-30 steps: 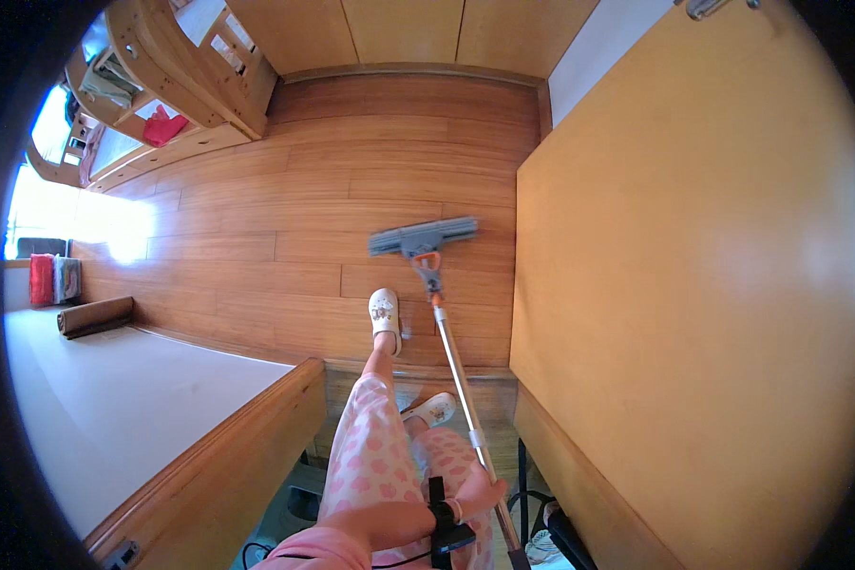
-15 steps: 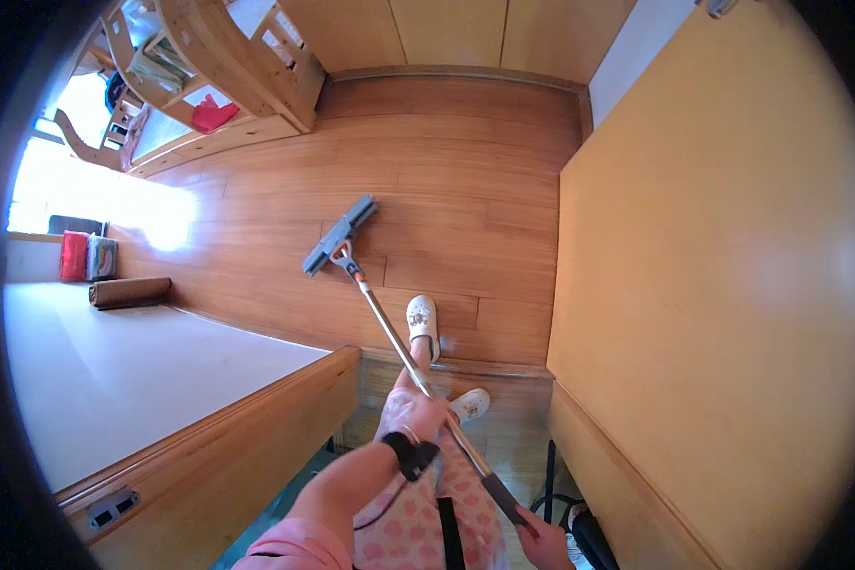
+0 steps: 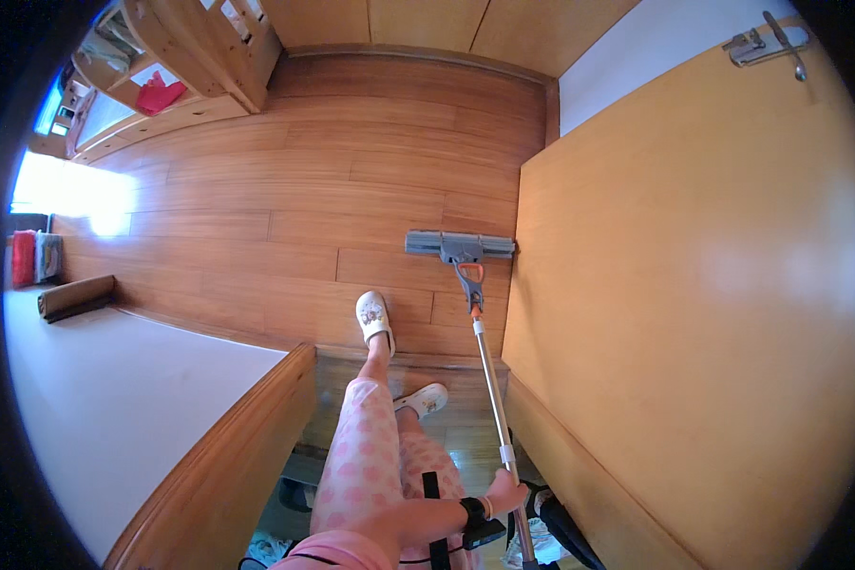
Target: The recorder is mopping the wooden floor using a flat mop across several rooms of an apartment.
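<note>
My left hand [image 3: 506, 494], with a black band on its wrist, is wrapped round the metal pole of a sponge mop [image 3: 491, 380]. The grey mop head [image 3: 461, 245] lies flat on the wooden floor [image 3: 370, 209], its right end at the bottom edge of the yellow door [image 3: 684, 285]. From the head, with its orange and grey joint, the pole slants down past my legs and leaves the picture at the bottom. My right hand is out of view, as is the pole's end.
One white clog [image 3: 373, 318] stands on the wooden floor and the other clog [image 3: 424, 401] behind the threshold. A wooden bed frame [image 3: 209, 57] stands at the far left. Near left are a rolled brown mat [image 3: 76, 297] and a white surface with a wooden edge [image 3: 218, 456].
The mop head has swept right to the door and turned from slanted to nearly crosswise. My left hand has moved right and down with the pole; my right hand has left the view.
</note>
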`<action>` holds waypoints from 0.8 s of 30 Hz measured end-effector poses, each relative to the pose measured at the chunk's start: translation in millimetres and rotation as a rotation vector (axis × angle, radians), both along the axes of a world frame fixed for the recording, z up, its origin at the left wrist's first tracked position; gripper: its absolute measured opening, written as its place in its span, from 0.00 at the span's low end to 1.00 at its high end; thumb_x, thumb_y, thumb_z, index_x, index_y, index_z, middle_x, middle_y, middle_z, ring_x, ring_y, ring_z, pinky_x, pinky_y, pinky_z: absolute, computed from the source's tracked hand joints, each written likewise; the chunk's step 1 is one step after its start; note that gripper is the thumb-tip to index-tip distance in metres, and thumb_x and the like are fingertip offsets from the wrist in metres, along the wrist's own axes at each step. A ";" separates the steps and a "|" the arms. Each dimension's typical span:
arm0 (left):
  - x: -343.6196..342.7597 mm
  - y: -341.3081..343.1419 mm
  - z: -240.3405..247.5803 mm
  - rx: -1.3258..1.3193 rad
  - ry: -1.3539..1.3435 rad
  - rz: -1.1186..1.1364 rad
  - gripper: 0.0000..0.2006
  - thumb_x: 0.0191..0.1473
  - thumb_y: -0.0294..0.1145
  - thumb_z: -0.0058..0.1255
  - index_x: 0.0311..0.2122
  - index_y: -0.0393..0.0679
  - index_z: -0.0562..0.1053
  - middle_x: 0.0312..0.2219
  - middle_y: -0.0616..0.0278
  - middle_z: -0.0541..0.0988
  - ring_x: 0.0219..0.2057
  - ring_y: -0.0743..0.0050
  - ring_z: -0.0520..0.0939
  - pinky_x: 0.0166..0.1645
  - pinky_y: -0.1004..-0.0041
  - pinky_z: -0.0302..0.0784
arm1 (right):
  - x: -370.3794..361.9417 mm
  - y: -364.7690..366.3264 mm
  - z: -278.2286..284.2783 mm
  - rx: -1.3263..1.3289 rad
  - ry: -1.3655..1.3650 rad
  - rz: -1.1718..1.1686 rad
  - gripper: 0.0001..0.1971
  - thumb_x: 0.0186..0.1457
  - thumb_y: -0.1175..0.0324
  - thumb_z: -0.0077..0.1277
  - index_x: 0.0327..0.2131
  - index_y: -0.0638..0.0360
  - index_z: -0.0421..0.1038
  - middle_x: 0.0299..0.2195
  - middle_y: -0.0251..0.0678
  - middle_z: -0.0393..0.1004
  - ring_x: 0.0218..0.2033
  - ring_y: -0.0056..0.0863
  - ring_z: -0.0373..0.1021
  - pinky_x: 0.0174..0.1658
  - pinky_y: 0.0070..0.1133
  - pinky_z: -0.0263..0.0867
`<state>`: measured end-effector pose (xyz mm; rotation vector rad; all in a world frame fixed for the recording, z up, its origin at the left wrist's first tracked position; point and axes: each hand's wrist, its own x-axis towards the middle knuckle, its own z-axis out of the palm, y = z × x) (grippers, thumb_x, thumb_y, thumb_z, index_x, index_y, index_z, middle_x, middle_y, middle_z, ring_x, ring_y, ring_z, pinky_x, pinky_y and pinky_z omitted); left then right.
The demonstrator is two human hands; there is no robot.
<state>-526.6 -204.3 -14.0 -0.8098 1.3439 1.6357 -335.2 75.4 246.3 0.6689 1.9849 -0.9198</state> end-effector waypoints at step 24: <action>-49.2 -192.1 -121.4 -0.481 0.089 0.436 0.21 0.49 0.35 0.49 0.39 0.28 0.58 0.24 0.41 0.73 0.25 0.50 0.78 0.29 0.59 0.73 | -200.5 -218.6 -109.8 0.137 0.206 0.814 0.18 0.55 0.58 0.45 0.48 0.50 0.67 0.27 0.51 0.72 0.30 0.53 0.68 0.29 0.39 0.63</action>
